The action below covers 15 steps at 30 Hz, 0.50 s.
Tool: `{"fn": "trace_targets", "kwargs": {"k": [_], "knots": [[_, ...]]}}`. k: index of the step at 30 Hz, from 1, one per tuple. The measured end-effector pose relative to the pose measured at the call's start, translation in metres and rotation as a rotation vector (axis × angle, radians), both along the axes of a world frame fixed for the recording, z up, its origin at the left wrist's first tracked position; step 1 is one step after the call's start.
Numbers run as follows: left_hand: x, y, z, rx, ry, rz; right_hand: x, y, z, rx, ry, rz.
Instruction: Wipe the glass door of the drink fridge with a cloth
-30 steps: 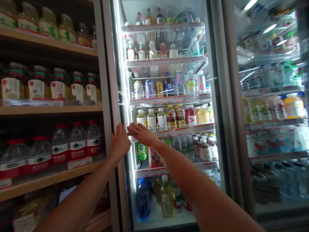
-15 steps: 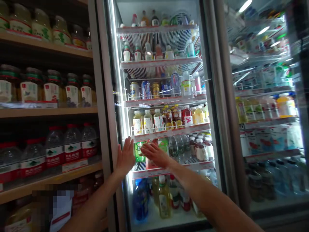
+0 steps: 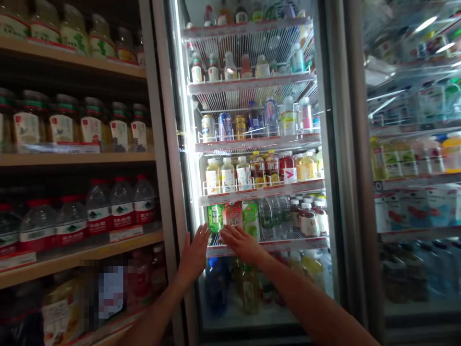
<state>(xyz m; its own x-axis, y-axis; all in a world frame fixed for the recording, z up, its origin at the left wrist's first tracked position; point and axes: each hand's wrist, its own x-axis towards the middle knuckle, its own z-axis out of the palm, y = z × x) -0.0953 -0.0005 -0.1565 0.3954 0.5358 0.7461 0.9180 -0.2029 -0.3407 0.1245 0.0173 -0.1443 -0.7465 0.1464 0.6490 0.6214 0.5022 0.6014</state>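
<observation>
Red pack (image 3: 232,215) stands upright near the left end of a low shelf (image 3: 295,244) in the lit cooler (image 3: 266,322), long axis vertical; a green pack (image 3: 215,218) stands just to its left, a green bottle (image 3: 250,216) just to its right; from the right hand (image 3: 243,244) the red pack lies forward and slightly up, directly past the fingertips; the left hand (image 3: 196,252) sits farther left, over the cooler's edge in view, its fingertips pointing up towards the green pack; the right hand is judged the nearer to the red pack. Both hands are spread loosely, fingers extended, and neither is seen to have hold of anything; contact cannot be told, as depth is hard to judge; streaks of reflection suggest glass between hands and goods, unconfirmed. Hidden or unclear: the foot of the red pack is behind the right hand; the palms face away and the thumbs are indistinct; the forearms are cut off at the lower edge; small label print is blurred; a patch (image 3: 111,290) at lower left is pixelated, its content unreadable.
</observation>
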Motion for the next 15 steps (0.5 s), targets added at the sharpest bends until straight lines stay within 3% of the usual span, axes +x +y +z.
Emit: {"fn": "trace_targets", "kwargs": {"k": [4, 6, 8, 12, 15], "knots": [[-0.020, -0.001, 0.012, -0.001, -0.184, 0.084, -0.030, 0.009, 0.046, -0.027, 0.254, -0.060], [-0.023, -0.004, 0.017, -0.007, -0.255, 0.083, -0.045, 0.010, 0.057, -0.045, 0.310, -0.063], [-0.022, -0.007, 0.015, -0.026, -0.306, 0.032, -0.057, 0.007, 0.045, -0.053, 0.250, -0.023], [-0.006, -0.006, -0.012, -0.088, -0.394, -0.248, -0.063, -0.002, -0.012, -0.035, 0.158, 0.035], [0.018, -0.001, -0.030, -0.027, -0.541, -0.441, -0.056, 0.001, -0.027, -0.045, 0.123, 0.038]]}}
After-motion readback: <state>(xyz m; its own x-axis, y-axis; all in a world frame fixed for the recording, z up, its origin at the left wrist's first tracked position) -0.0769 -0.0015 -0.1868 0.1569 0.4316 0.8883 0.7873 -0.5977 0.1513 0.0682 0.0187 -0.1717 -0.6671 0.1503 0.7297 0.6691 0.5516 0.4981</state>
